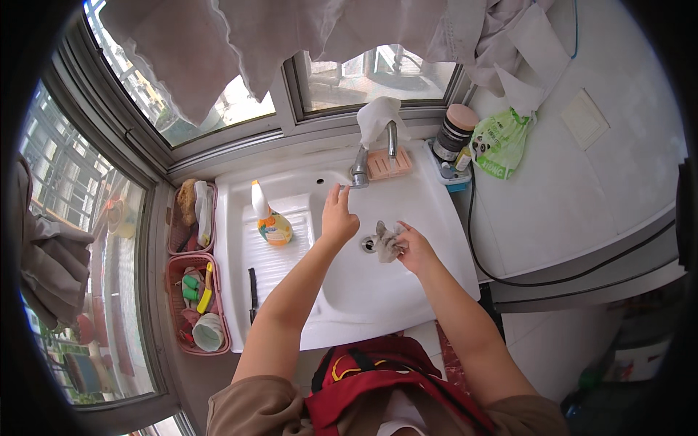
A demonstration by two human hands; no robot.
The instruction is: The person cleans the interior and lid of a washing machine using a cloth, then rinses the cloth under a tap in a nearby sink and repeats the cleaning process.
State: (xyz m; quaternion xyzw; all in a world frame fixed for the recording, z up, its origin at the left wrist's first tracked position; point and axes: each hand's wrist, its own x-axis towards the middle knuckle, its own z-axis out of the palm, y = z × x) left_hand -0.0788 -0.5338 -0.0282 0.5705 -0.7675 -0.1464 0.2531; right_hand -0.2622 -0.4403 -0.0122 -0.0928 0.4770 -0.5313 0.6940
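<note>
My left hand point(339, 217) is raised over the white ceramic sink point(349, 294) with its fingers extended. Its fingertips are at the lever of the chrome faucet point(360, 169); I cannot tell whether they press on it. A crumpled, wet-looking grey-white cloth point(388, 244) is gripped in my right hand point(416, 249), just beside the metal drain point(369, 244). On the ribbed drainboard stands a spray bottle point(275, 228) with a white nozzle and an orange-yellow label. A thin black object point(252, 291) lies nearer to me, partly behind my left forearm.
Two pink plastic baskets point(169, 305) with cleaning items line the sink's left side. Behind the faucet sits a peach soap dish point(397, 163); a white cloth point(377, 117) hangs over the faucet. At right are a dark jar point(451, 136), a green plastic bag point(499, 144) and a black cable point(523, 284).
</note>
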